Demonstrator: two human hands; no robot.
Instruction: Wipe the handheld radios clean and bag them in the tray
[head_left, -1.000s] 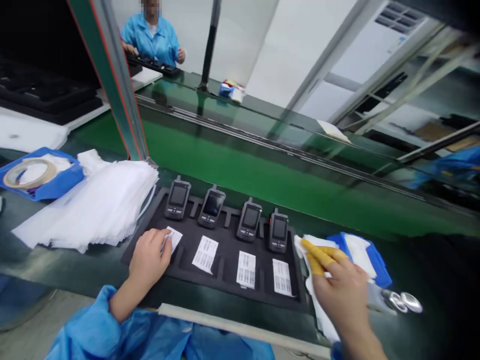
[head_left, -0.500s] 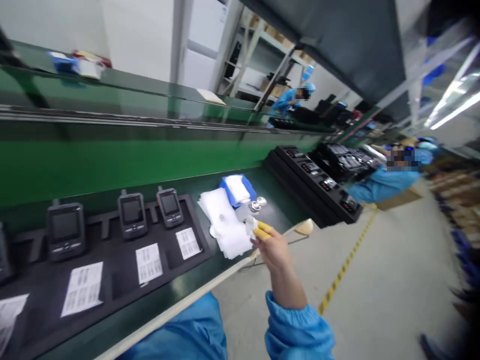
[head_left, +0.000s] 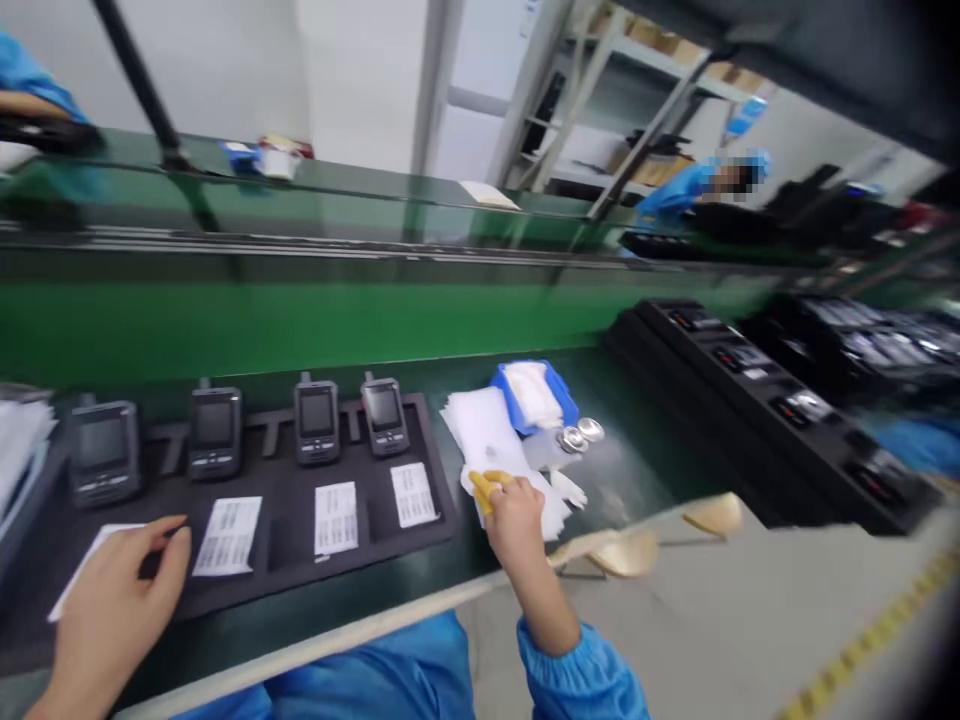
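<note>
My right hand (head_left: 517,515), with yellow finger cots (head_left: 484,490) on its fingertips, is over the stack of white sheets (head_left: 491,425). Its covered fingers are slightly apart and touch or nearly touch the paper. A crumpled white wipe (head_left: 568,488) lies just right of that hand. At the left, my left hand (head_left: 124,600) hovers above a black foam tray (head_left: 289,520), partly covering a printed label sheet (head_left: 94,560); thumb and forefinger are apart. Several handheld devices with screens and stub antennas, such as one grey device (head_left: 385,415), sit in the tray, with label sheets in front.
Behind the stack sits a blue tray of white wipes (head_left: 534,395), beside a clear bottle with a metal cap (head_left: 572,440). Black racks (head_left: 780,400) of devices stand at the right. The bench edge (head_left: 352,630) runs before my legs. A co-worker (head_left: 697,185) is beyond the shelf.
The view has swung left. My right hand has let go of the crumpled white wipe and moved left over the sheets. My left hand has come into view above the foam tray.
</note>
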